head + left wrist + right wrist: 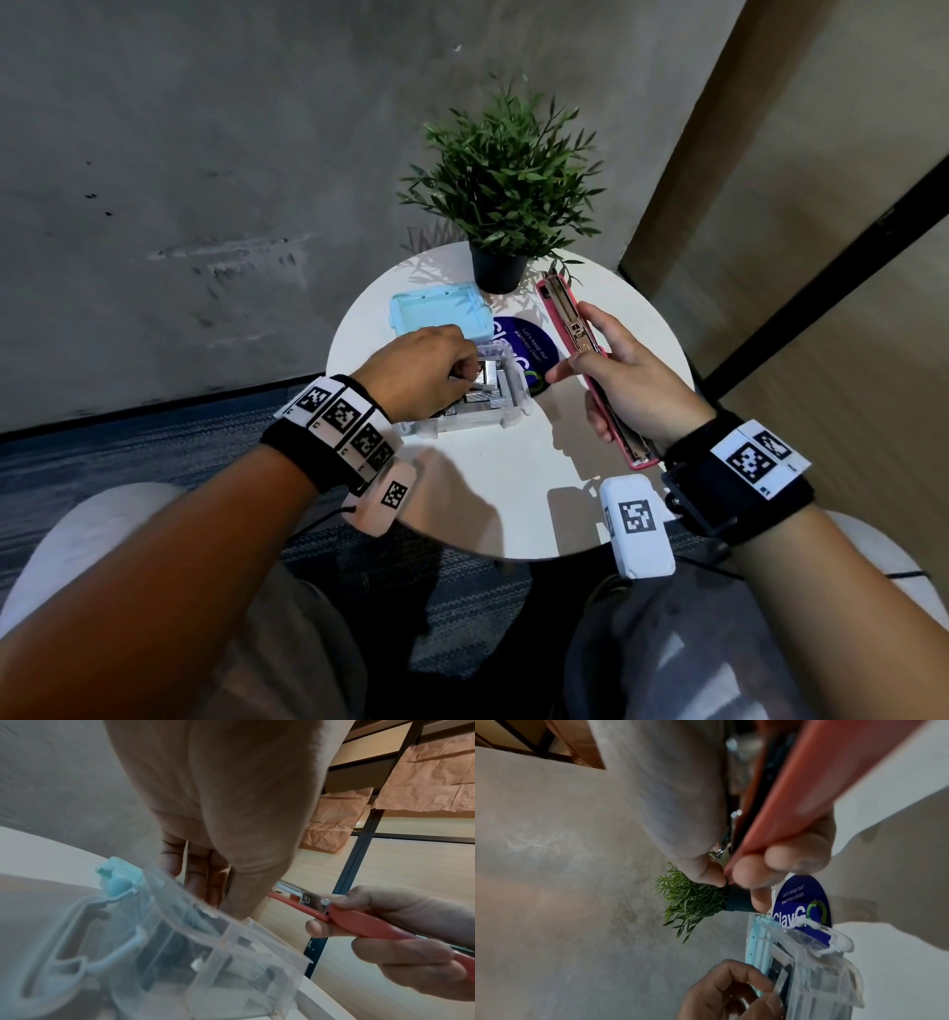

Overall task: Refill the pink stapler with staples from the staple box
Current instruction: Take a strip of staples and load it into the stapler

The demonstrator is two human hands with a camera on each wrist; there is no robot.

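Left hand (pixel 421 372) down in the staple box (pixel 506 406) at bench (pixel 493 493) centre, pinching a staple strip (pixel 475 385), pink stapler (pixel 580 360) just right, grasped open in right hand (pixel 626 380), long axis running near-to-far.

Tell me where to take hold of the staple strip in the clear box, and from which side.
Come from above: the staple box is open at the top, lid off, and walled on every side. Pinch the strip across its two long sides, near the end. The left hand already reaches in so, while the right hand holds the opened pink stapler beside it.
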